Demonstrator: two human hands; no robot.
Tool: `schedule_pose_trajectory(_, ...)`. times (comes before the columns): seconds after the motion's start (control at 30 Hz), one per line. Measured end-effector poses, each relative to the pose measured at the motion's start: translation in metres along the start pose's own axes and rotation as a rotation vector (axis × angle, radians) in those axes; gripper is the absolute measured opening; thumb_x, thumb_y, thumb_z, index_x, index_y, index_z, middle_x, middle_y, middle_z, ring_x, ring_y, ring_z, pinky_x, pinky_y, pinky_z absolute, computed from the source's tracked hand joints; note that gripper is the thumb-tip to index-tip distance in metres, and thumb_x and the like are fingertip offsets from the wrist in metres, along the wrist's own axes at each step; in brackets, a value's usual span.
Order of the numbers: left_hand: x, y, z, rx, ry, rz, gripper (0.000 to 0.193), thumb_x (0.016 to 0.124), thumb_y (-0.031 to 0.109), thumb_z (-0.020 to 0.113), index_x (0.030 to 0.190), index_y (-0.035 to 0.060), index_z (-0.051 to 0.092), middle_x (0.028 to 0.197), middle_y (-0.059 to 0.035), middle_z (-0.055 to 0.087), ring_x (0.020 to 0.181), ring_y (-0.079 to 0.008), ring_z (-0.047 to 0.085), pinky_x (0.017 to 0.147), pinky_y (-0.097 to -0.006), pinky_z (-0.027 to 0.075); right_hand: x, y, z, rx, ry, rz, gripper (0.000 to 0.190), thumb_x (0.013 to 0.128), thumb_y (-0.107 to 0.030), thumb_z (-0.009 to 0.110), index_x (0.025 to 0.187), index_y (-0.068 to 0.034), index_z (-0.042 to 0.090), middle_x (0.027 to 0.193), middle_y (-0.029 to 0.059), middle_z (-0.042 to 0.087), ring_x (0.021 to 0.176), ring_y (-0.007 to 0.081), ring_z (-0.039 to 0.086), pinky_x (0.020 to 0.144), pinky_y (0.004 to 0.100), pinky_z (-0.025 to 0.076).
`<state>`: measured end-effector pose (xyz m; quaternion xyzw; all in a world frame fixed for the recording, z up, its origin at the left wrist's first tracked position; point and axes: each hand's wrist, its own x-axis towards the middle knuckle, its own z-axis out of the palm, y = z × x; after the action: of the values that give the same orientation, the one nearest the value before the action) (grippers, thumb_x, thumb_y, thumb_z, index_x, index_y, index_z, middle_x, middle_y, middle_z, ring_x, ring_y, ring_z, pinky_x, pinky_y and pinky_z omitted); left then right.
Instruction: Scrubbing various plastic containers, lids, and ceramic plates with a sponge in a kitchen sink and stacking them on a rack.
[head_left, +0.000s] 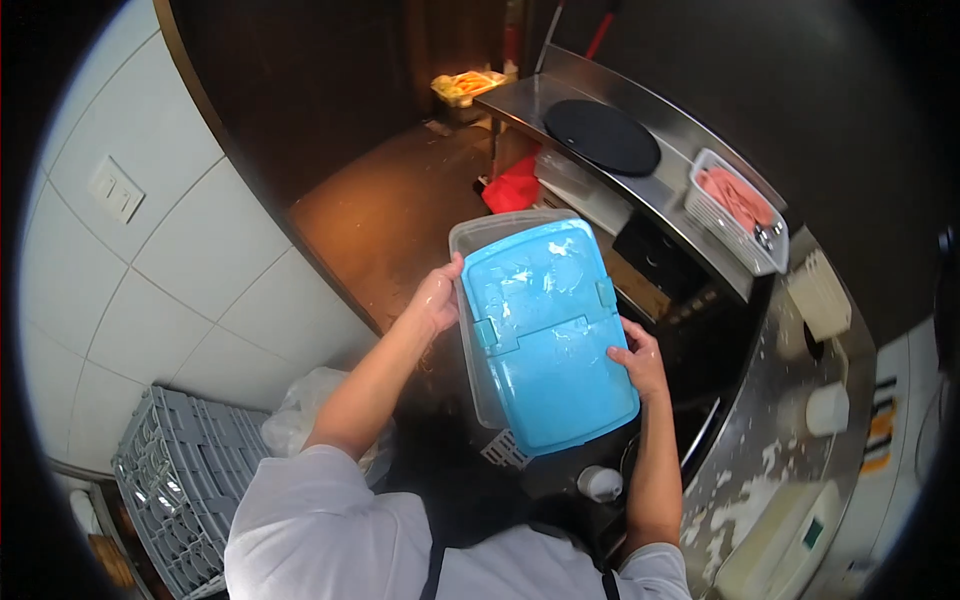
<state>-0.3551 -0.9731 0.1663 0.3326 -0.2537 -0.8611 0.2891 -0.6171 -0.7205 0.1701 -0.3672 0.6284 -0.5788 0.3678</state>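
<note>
Before me, my two hands hold a clear plastic storage box with a light blue plastic lid, which lies askew over it. Both look wet, and the lid has two clips and a seam across its middle. My left hand grips the box and lid at the upper left edge. On the other side, my right hand holds the lid's right edge, thumb on top and fingers partly hidden beneath. A strip of the box shows past the lid at the top and left.
A steel shelf holds a round black tray and a white basket with a pink cloth. On the wet steel counter at right stand white containers and foam. Stacked grey crates stand lower left, beside a tiled wall.
</note>
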Motion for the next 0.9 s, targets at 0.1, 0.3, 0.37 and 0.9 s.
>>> schedule_pose_trajectory(0.1, 0.045, 0.030, -0.005, -0.025, -0.001, 0.018, 0.053, 0.097, 0.048, 0.050, 0.127, 0.0041, 0.056, 0.128, -0.0134, 0.058, 0.116, -0.0298, 0.056, 0.099, -0.0527, 0.044, 0.066, 0.023, 0.017, 0.169, -0.094, 0.031, 0.068, 0.073, -0.010, 0.076, 0.135, 0.003, 0.051, 0.117, 0.0066, 0.064, 0.100, 0.0148, 0.062, 0.092, 0.0291, 0.048)
schedule_pose_trajectory(0.3, 0.135, 0.104, -0.021, -0.047, 0.045, -0.066, 0.060, 0.093, 0.055, 0.054, 0.130, 0.0081, 0.055, 0.130, -0.0077, 0.057, 0.120, -0.0261, 0.052, 0.099, -0.0523, 0.043, 0.211, 0.031, 0.074, 0.295, -0.103, 0.026, 0.077, 0.076, -0.018, 0.074, 0.143, 0.002, 0.042, 0.129, 0.0080, 0.059, 0.112, 0.0146, 0.057, 0.098, 0.0292, 0.043)
schedule_pose_trajectory(0.37, 0.161, 0.140, -0.022, 0.022, -0.060, 0.074, 0.058, 0.090, 0.049, 0.062, 0.128, 0.0060, 0.052, 0.123, -0.0095, 0.059, 0.113, -0.0241, 0.056, 0.094, -0.0480, 0.048, 0.259, 0.019, 0.091, 0.277, -0.131, -0.024, 0.077, 0.076, -0.017, 0.074, 0.144, 0.002, 0.041, 0.130, 0.0079, 0.058, 0.113, 0.0151, 0.057, 0.099, 0.0295, 0.043)
schedule_pose_trajectory(0.9, 0.334, 0.468, 0.109, 0.706, -0.237, 0.558, 0.050, 0.091, 0.030, 0.065, 0.128, 0.0022, 0.047, 0.115, -0.0093, 0.060, 0.103, -0.0152, 0.060, 0.088, -0.0323, 0.053, 0.526, -0.160, 0.183, 0.335, -0.086, -0.234, 0.073, 0.087, -0.024, 0.072, 0.139, 0.002, 0.029, 0.129, 0.0163, 0.046, 0.119, 0.0225, 0.048, 0.102, 0.0363, 0.039)
